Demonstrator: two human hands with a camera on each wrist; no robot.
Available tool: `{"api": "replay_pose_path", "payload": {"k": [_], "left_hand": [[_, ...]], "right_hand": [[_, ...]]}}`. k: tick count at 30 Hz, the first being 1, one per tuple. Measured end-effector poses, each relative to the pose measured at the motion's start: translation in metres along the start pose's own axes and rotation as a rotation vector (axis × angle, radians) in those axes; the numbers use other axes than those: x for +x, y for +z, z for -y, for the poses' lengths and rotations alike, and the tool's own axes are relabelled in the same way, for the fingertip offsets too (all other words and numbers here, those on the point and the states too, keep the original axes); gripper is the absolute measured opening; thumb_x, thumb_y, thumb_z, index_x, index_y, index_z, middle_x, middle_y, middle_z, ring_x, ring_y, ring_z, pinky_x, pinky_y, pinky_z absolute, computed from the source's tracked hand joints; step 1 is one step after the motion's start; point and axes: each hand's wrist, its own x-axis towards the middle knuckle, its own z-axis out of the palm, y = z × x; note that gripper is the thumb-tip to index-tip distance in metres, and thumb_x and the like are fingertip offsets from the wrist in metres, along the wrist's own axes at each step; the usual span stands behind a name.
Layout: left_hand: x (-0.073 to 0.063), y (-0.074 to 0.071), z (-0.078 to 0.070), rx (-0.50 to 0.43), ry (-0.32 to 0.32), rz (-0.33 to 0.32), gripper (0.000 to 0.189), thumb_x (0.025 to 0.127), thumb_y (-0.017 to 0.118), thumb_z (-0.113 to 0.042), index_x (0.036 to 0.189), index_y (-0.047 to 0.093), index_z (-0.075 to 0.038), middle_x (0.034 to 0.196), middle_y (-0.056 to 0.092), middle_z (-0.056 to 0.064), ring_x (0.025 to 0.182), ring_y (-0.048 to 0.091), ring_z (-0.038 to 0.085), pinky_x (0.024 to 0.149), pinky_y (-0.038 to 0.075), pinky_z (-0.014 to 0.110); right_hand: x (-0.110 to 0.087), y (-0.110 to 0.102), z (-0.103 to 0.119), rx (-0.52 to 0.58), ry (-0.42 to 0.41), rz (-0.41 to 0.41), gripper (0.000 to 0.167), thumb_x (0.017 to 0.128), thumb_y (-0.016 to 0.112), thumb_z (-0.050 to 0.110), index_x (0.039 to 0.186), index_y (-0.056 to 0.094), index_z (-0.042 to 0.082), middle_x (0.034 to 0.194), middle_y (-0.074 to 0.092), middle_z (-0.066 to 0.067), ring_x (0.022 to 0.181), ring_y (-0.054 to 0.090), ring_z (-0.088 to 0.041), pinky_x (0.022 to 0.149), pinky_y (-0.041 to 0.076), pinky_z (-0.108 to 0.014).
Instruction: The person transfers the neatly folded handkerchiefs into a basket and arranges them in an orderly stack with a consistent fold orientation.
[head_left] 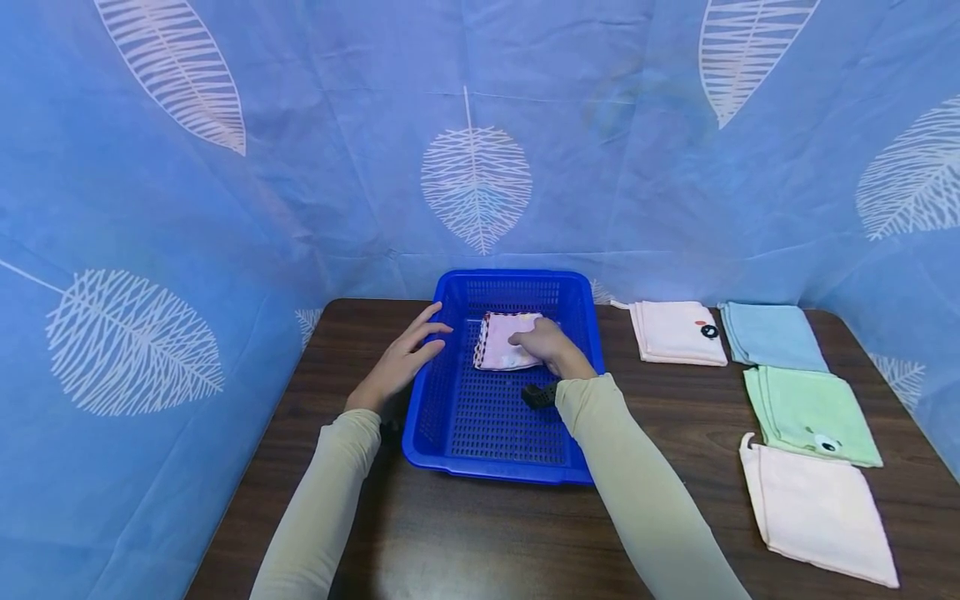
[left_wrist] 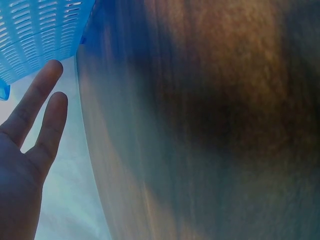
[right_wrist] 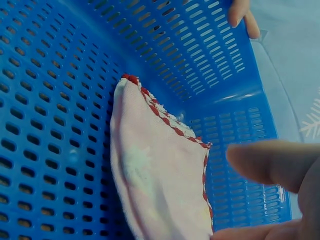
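Observation:
A folded pink cloth (head_left: 504, 343) with red-and-white stitched edges lies in the far part of a blue plastic basket (head_left: 510, 472). My right hand (head_left: 547, 344) is inside the basket, over the right side of that cloth. In the right wrist view its thumb (right_wrist: 262, 161) stands apart from the pink fabric, and a finger reaches the cloth's edge at the bottom. My left hand (head_left: 401, 358) is beside the basket's left wall, fingers spread and fingertips right at the rim. Nothing is in that hand.
To the right on the brown wooden table (head_left: 480, 542) lie more folded cloths: a white one (head_left: 675, 333) with a black spot, a blue one (head_left: 776, 336), a green one (head_left: 813, 412) and a pale pink one (head_left: 821, 508). A blue leaf-patterned curtain (head_left: 360, 167) hangs behind.

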Motion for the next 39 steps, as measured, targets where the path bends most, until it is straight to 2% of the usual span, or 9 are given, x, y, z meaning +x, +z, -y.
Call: {"api": "replay_pose_path", "payload": {"k": [8, 20, 28, 30, 33, 36, 39], "left_hand": [[0.001, 0.000, 0.001, -0.010, 0.027, 0.000, 0.044, 0.104, 0.049, -0.053, 0.139, 0.059, -0.028, 0.166, 0.018, -0.030, 0.161, 0.014, 0.016, 0.124, 0.023, 0.066], [0.000, 0.000, 0.001, -0.022, 0.025, 0.008, 0.043, 0.104, 0.048, -0.054, 0.139, 0.058, -0.030, 0.166, 0.017, -0.030, 0.161, 0.013, 0.018, 0.122, 0.023, 0.068], [0.000, -0.003, 0.003, 0.005, 0.014, 0.011, 0.040, 0.104, 0.048, -0.054, 0.140, 0.056, -0.039, 0.166, 0.017, -0.030, 0.161, 0.014, 0.018, 0.122, 0.024, 0.069], [-0.001, -0.003, 0.003, 0.013, 0.013, 0.013, 0.038, 0.104, 0.048, -0.053, 0.140, 0.055, -0.042, 0.166, 0.017, -0.031, 0.161, 0.014, 0.018, 0.122, 0.024, 0.069], [-0.001, -0.002, 0.003, 0.007, 0.019, 0.014, 0.037, 0.105, 0.048, -0.052, 0.140, 0.055, -0.043, 0.166, 0.017, -0.030, 0.161, 0.014, 0.018, 0.122, 0.024, 0.069], [-0.001, -0.002, 0.002, 0.008, 0.021, 0.010, 0.036, 0.105, 0.048, -0.051, 0.139, 0.056, -0.043, 0.166, 0.017, -0.030, 0.161, 0.014, 0.018, 0.122, 0.024, 0.069], [-0.001, -0.002, 0.001, 0.013, 0.021, 0.008, 0.036, 0.105, 0.048, -0.051, 0.139, 0.055, -0.044, 0.166, 0.018, -0.030, 0.161, 0.015, 0.019, 0.122, 0.024, 0.069]], "right_hand": [[-0.001, 0.000, 0.000, 0.050, -0.023, 0.081, 0.093, 0.098, 0.061, 0.031, 0.163, 0.002, 0.000, 0.173, -0.001, -0.019, 0.161, 0.001, -0.038, 0.129, 0.019, -0.054], [-0.001, 0.001, 0.001, -0.062, -0.038, 0.053, 0.093, 0.098, 0.059, 0.033, 0.163, 0.000, 0.001, 0.172, -0.005, -0.019, 0.160, -0.006, -0.038, 0.130, 0.012, -0.055], [0.002, 0.006, 0.000, -0.104, -0.083, 0.006, 0.090, 0.097, 0.060, 0.031, 0.163, 0.006, 0.002, 0.171, 0.002, -0.022, 0.160, 0.004, -0.042, 0.128, 0.021, -0.056], [0.004, 0.008, -0.001, -0.146, -0.098, -0.016, 0.090, 0.097, 0.060, 0.030, 0.163, 0.006, 0.001, 0.170, 0.004, -0.025, 0.158, 0.005, -0.045, 0.127, 0.022, -0.058], [0.004, 0.009, -0.001, -0.251, -0.135, -0.063, 0.090, 0.096, 0.061, 0.030, 0.162, 0.008, -0.001, 0.169, 0.007, -0.028, 0.157, 0.005, -0.049, 0.127, 0.015, -0.063], [0.004, 0.011, 0.000, -0.369, -0.178, -0.114, 0.087, 0.097, 0.060, 0.033, 0.161, 0.013, -0.001, 0.167, 0.013, -0.028, 0.156, 0.005, -0.050, 0.126, 0.009, -0.067], [0.002, 0.014, 0.001, -0.452, -0.220, -0.149, 0.081, 0.100, 0.057, 0.039, 0.161, 0.020, 0.002, 0.165, 0.018, -0.026, 0.154, 0.009, -0.048, 0.125, 0.009, -0.068]]}}
